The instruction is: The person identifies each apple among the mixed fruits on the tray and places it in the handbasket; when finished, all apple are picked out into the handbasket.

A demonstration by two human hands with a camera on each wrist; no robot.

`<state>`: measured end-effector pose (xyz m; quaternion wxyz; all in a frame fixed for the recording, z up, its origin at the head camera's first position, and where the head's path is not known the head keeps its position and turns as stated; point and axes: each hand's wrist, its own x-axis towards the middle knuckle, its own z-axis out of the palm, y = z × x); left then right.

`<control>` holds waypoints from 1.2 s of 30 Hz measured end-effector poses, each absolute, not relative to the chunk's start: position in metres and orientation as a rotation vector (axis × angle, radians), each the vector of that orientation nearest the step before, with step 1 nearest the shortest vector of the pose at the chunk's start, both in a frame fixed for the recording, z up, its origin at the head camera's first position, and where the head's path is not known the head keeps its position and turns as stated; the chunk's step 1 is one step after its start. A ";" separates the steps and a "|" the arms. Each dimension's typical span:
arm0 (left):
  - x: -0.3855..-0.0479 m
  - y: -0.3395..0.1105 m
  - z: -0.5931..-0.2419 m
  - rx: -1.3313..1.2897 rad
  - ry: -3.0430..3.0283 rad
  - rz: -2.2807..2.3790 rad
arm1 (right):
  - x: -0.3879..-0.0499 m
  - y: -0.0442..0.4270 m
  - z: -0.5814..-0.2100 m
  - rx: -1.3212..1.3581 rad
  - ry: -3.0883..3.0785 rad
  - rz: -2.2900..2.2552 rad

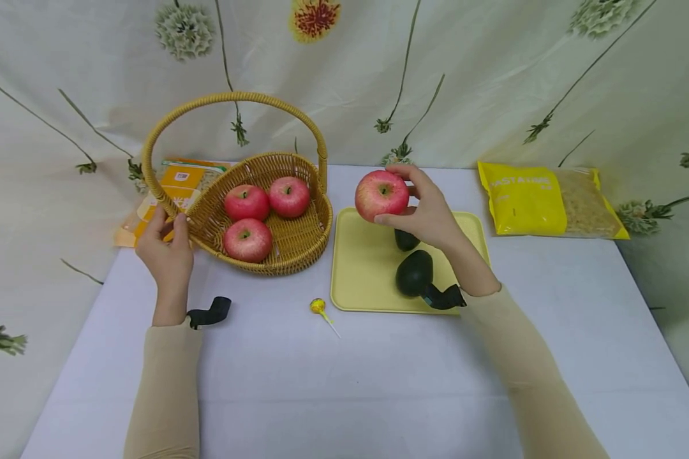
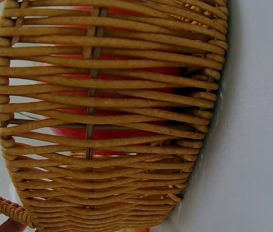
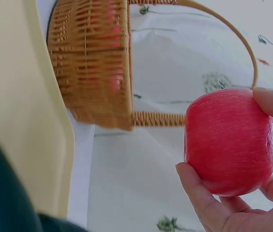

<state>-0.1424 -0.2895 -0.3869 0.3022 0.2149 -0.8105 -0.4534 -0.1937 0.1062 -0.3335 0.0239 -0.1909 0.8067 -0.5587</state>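
A red apple (image 1: pixel 381 195) is held by my right hand (image 1: pixel 427 210), thumb and fingers round its side, above the back of the yellow tray (image 1: pixel 362 268). In the right wrist view the same apple (image 3: pixel 233 142) hangs beside the basket handle, clear of the basket. My left hand (image 1: pixel 169 255) grips the handle of the wicker basket (image 1: pixel 298 245) near its left foot. Inside the basket lie three more apples (image 1: pixel 248 240). On the tray sit two dark green avocados (image 1: pixel 414 273), one partly hidden by my right hand.
A yellow lollipop (image 1: pixel 318 306) lies on the white table in front of the basket and tray. An orange food packet (image 1: pixel 178 185) is behind the basket. To the tray's right lies a yellow pasta bag (image 1: pixel 528 201). A flowered cloth (image 1: pixel 356 83) hangs at the back.
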 end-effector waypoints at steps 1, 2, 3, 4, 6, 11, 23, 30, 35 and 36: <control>-0.142 -0.290 -0.387 0.571 -2.150 -1.204 | -0.195 0.100 -0.334 -0.594 2.485 -1.724; -0.142 -0.290 -0.387 0.571 -2.150 -1.205 | -0.195 0.094 -0.334 -0.600 2.477 -1.716; -0.142 -0.290 -0.387 0.568 -2.152 -1.203 | -0.196 0.089 -0.335 -0.605 2.467 -1.708; -0.143 -0.290 -0.387 0.565 -2.153 -1.201 | -0.197 0.083 -0.335 -0.609 2.463 -1.695; -0.143 -0.290 -0.387 0.561 -2.151 -1.203 | -0.198 0.072 -0.336 -0.619 2.452 -1.673; -0.144 -0.290 -0.388 0.549 -2.151 -1.197 | -0.200 0.046 -0.342 -0.668 2.437 -1.617; -0.144 -0.289 -0.387 0.584 -2.149 -1.216 | -0.207 -0.008 -0.350 -0.826 2.553 -1.377; -0.143 -0.290 -0.388 0.564 -2.152 -1.189 | -0.213 -0.028 -0.356 -0.831 2.589 -1.260; -0.144 -0.290 -0.389 0.545 -2.147 -1.184 | -0.220 -0.037 -0.361 -0.860 2.607 -1.164; -0.144 -0.290 -0.389 0.543 -2.147 -1.183 | -0.221 -0.038 -0.362 -0.861 2.613 -1.140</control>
